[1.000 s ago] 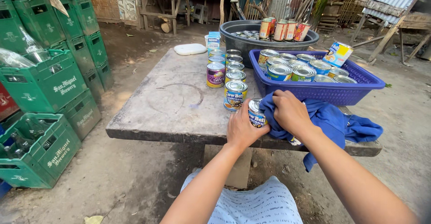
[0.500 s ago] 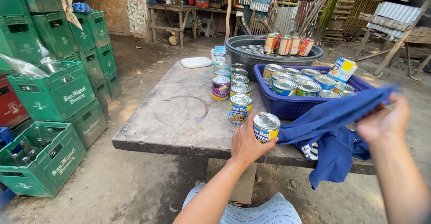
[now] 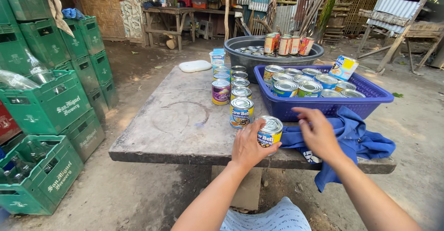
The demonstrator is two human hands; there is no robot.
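Note:
My left hand (image 3: 248, 146) grips a small tin can (image 3: 269, 131) with a blue and yellow label, upright at the near edge of the wooden table (image 3: 180, 115). My right hand (image 3: 319, 134) hovers with fingers apart just right of the can, above a crumpled blue cloth (image 3: 351, 138) that lies on the table edge. It holds nothing. A row of similar cans (image 3: 240, 96) stands just beyond the held can.
A blue plastic basket (image 3: 365, 96) holds several cans. Behind it a dark round tub (image 3: 252, 50) has more cans in it and on its rim. A white pad (image 3: 194, 65) lies at the far table edge. Stacked green bottle crates (image 3: 51, 101) stand at left.
My right hand lifted the blue cloth up to the right, then dropped it on the table and came back toward the can. The left hand kept its grip on the can.

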